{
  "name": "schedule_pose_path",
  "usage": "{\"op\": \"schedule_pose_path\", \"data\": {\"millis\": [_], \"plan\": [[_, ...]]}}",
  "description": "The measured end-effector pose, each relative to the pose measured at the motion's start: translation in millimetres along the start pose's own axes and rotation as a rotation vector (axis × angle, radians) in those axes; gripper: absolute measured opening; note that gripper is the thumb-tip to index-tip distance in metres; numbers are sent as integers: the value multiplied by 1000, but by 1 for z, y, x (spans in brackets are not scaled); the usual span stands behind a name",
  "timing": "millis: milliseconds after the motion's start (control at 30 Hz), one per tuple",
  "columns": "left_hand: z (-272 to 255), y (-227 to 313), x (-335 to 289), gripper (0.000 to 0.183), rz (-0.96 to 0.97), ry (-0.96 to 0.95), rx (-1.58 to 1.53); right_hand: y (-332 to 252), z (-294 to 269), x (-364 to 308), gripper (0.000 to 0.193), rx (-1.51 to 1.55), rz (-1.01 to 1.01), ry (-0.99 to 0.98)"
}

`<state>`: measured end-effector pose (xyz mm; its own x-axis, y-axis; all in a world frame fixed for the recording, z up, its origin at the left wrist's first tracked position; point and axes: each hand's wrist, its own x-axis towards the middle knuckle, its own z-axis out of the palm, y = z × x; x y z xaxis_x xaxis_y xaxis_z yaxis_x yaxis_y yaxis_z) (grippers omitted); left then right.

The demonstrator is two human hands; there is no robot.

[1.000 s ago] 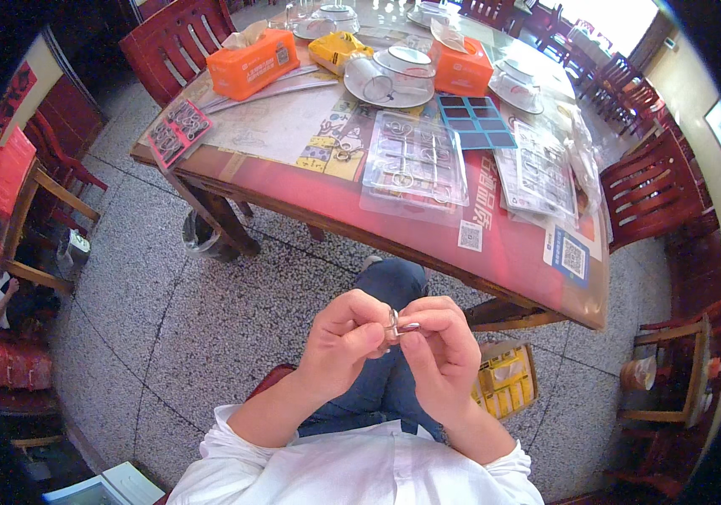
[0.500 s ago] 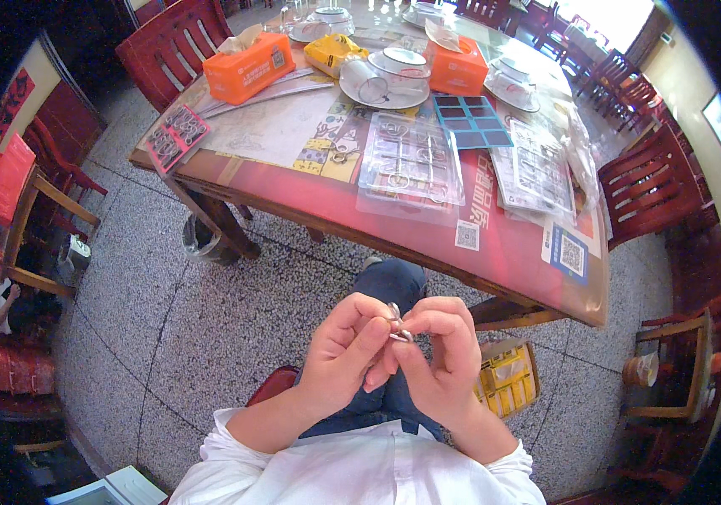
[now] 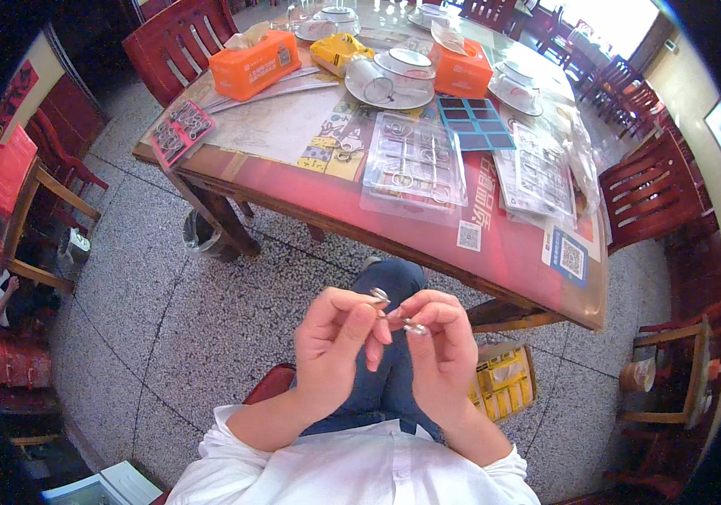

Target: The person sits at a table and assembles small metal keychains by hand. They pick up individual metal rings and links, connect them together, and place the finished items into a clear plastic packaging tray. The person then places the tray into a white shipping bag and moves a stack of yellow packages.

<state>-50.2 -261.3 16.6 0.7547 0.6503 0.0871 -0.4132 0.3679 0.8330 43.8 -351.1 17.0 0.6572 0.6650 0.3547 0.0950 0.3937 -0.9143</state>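
Observation:
Above my lap, my left hand (image 3: pixel 331 349) pinches a small shiny curved metal piece (image 3: pixel 380 295) between thumb and forefinger. My right hand (image 3: pixel 443 353) grips another small silvery metal piece (image 3: pixel 415 327), its thumb below and fingers curled over. A narrow gap separates the two pieces; whether they are linked is hidden by the fingers. On the table beyond lies a clear plastic tray (image 3: pixel 411 160) with metal loops and rings in its compartments. At the table's left corner sits a pink tray (image 3: pixel 182 133) holding similar metal pieces. More loose metal loops (image 3: pixel 345 150) rest on the printed paper.
The wooden table (image 3: pixel 310 192) carries orange tissue boxes (image 3: pixel 255 67), a yellow packet (image 3: pixel 339 53), stacked dishes (image 3: pixel 392 77), a blue compartment tray (image 3: pixel 474 124) and another clear tray (image 3: pixel 537 172). Below right is a carton of yellow packs (image 3: pixel 503 383); a bin (image 3: pixel 204 236) stands below left.
My hands have moved apart slightly. The metal parts that were together between my fingertips now show as two separate pieces, one in each hand.

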Motion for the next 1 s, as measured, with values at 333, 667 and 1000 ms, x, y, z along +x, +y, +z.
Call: {"op": "schedule_pose_path", "data": {"millis": [333,667,1000], "plan": [[-3,8,2,20,-272,-155,-170,-1,-9,7,15,-442,-164,14],[3,7,2,20,-252,-130,-97,-10,-8,10,17,-582,-278,37],[6,13,3,21,-392,-125,-234,-15,-10,12,22,-770,-486,2]]}}
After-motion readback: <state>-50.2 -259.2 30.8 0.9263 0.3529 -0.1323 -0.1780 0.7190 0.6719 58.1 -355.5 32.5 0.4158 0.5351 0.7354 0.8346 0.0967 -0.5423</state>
